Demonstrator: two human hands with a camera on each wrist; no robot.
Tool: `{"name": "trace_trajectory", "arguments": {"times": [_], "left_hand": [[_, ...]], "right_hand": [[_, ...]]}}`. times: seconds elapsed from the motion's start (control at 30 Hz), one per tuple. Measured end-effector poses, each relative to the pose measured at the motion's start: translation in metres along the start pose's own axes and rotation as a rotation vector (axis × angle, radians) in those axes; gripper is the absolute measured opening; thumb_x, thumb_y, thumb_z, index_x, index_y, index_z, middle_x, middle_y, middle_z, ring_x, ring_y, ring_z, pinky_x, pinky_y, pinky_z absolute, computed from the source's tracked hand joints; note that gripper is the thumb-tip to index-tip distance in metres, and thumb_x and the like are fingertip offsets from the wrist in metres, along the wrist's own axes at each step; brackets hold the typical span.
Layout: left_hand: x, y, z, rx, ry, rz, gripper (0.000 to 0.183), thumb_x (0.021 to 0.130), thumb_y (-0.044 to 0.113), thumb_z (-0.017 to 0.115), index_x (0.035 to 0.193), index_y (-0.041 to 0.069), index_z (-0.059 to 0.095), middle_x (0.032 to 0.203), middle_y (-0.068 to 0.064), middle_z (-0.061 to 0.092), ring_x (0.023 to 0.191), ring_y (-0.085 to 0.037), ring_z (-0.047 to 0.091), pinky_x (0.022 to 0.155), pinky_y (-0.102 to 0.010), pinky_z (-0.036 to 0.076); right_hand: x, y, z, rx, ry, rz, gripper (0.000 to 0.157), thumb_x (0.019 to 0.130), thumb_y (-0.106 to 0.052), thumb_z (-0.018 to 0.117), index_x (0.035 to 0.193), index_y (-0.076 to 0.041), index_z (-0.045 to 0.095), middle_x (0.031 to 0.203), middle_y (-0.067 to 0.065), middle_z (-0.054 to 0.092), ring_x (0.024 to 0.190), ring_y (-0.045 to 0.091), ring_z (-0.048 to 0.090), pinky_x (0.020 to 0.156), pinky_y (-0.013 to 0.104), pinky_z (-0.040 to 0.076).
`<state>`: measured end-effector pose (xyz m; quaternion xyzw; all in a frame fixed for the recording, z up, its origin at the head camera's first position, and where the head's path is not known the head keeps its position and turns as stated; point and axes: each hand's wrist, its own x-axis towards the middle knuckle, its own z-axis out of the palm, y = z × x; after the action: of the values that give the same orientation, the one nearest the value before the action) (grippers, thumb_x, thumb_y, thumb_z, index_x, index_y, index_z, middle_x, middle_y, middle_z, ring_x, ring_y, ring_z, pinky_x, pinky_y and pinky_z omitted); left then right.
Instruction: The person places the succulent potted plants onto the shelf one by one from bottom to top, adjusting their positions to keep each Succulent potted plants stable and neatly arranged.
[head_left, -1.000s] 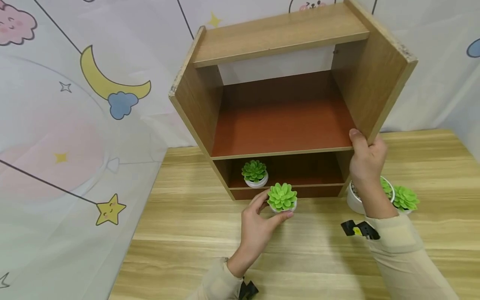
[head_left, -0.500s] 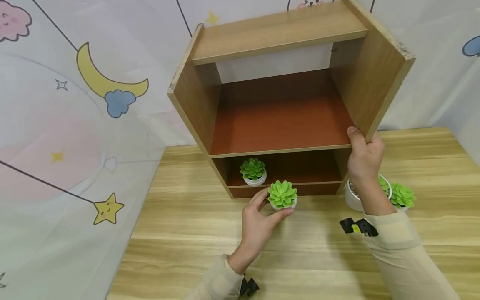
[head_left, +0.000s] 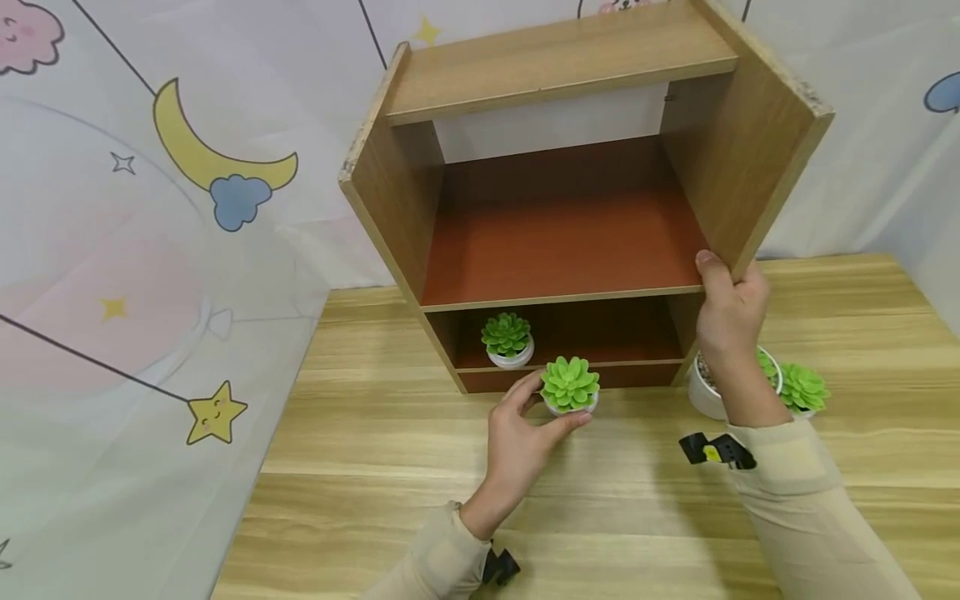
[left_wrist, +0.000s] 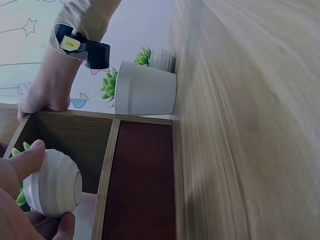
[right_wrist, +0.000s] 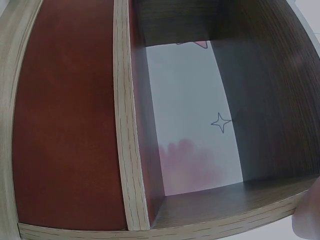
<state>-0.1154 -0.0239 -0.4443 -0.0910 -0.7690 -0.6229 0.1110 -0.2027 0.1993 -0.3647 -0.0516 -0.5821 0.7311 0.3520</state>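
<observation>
My left hand [head_left: 517, 437] holds a small succulent in a white pot [head_left: 570, 387] between thumb and fingers, in front of the lower compartment of a wooden shelf [head_left: 558, 298]. In the left wrist view the pot [left_wrist: 56, 184] is tipped sideways by the camera's angle, its base showing. My right hand [head_left: 731, 321] grips the shelf's right side panel, thumb on the inner face near the middle board. A second potted succulent [head_left: 508, 340] sits at the left of the lower compartment. Only a bit of the right hand [right_wrist: 306, 215] shows at the right wrist view's edge.
A larger white pot [head_left: 707, 393] with green leaves stands right of the shelf, partly hidden by the right forearm. Beside it is another small succulent [head_left: 802, 388]. All rest on the wood-grain table [head_left: 337, 450], before a patterned backdrop [head_left: 135, 250].
The held succulent has shifted very slightly to the right with my left hand. My right hand keeps its grip on the shelf panel. The whole head view has drifted a little.
</observation>
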Motion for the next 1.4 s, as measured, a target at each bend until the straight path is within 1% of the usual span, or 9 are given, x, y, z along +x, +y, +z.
{"name": "trace_trajectory", "arguments": {"times": [0.1,0.2,0.43,0.7,0.93,1.03,1.13,1.27,1.4], "left_hand": [[0.001,0.0,0.002,0.001,0.003,0.004,0.062,0.066,0.017,0.093,0.123,0.009,0.069,0.122,0.002,0.064,0.106,-0.015,0.063,0.091,-0.031,0.05],[0.002,0.001,0.003,-0.005,0.005,0.0,0.062,0.066,0.017,0.093,0.122,0.009,0.069,0.121,0.002,0.064,0.106,-0.015,0.063,0.091,-0.03,0.049],[0.003,0.001,0.005,-0.011,0.001,-0.015,0.061,0.066,0.02,0.093,0.122,0.011,0.069,0.121,0.003,0.063,0.107,-0.015,0.063,0.093,-0.031,0.049],[0.007,0.0,0.007,0.002,-0.002,-0.033,0.062,0.067,0.023,0.093,0.123,0.012,0.069,0.123,0.004,0.063,0.108,-0.014,0.062,0.094,-0.032,0.048],[0.008,-0.002,0.009,-0.005,0.002,-0.048,0.064,0.066,0.021,0.093,0.124,0.01,0.068,0.123,0.004,0.063,0.109,-0.014,0.062,0.094,-0.031,0.048],[0.009,-0.002,0.011,-0.031,-0.003,-0.053,0.063,0.066,0.019,0.093,0.124,0.01,0.068,0.122,0.004,0.063,0.109,-0.014,0.062,0.095,-0.033,0.048],[0.011,-0.002,0.013,-0.047,-0.008,-0.055,0.064,0.066,0.017,0.093,0.124,0.009,0.068,0.122,0.004,0.064,0.11,-0.014,0.062,0.096,-0.037,0.047],[0.014,-0.002,0.015,-0.027,-0.014,-0.052,0.065,0.066,0.019,0.093,0.125,0.009,0.067,0.121,0.005,0.064,0.108,-0.013,0.062,0.095,-0.042,0.048],[0.016,-0.001,0.017,0.005,-0.02,-0.053,0.064,0.067,0.021,0.093,0.125,0.01,0.068,0.12,0.007,0.064,0.105,-0.013,0.062,0.093,-0.041,0.049]], "right_hand": [[0.0,0.001,-0.001,-0.001,0.004,-0.001,0.014,0.089,-0.004,0.062,0.089,-0.01,0.074,0.084,0.002,0.066,0.083,0.016,0.056,0.079,0.024,0.043],[0.001,0.002,-0.002,0.012,-0.002,-0.006,0.013,0.089,-0.004,0.062,0.09,-0.009,0.074,0.082,0.002,0.067,0.08,0.015,0.057,0.077,0.024,0.043],[0.001,0.001,-0.002,0.002,-0.007,0.002,0.013,0.089,-0.004,0.062,0.09,-0.01,0.073,0.081,-0.001,0.067,0.08,0.015,0.057,0.077,0.024,0.043],[0.002,0.001,-0.002,0.018,0.001,-0.007,0.013,0.089,-0.003,0.062,0.09,-0.009,0.073,0.081,0.0,0.067,0.079,0.015,0.057,0.077,0.024,0.043],[0.0,0.003,-0.002,0.004,-0.002,-0.013,0.014,0.089,-0.003,0.061,0.092,-0.009,0.074,0.082,-0.002,0.068,0.079,0.014,0.057,0.078,0.024,0.043],[0.0,0.004,-0.002,-0.003,-0.006,-0.017,0.014,0.089,-0.004,0.062,0.094,-0.008,0.074,0.083,-0.002,0.068,0.08,0.014,0.057,0.078,0.024,0.043],[0.0,0.004,-0.003,-0.016,-0.01,-0.014,0.013,0.09,-0.006,0.062,0.096,-0.008,0.074,0.085,-0.001,0.068,0.082,0.015,0.057,0.079,0.025,0.043],[0.0,0.004,-0.003,-0.025,-0.013,-0.018,0.013,0.09,-0.007,0.062,0.098,-0.007,0.074,0.087,0.001,0.068,0.083,0.016,0.058,0.079,0.025,0.044],[0.001,0.004,-0.003,-0.013,-0.016,-0.024,0.013,0.09,-0.007,0.062,0.097,-0.007,0.073,0.086,0.001,0.068,0.082,0.016,0.058,0.079,0.025,0.044]]}}
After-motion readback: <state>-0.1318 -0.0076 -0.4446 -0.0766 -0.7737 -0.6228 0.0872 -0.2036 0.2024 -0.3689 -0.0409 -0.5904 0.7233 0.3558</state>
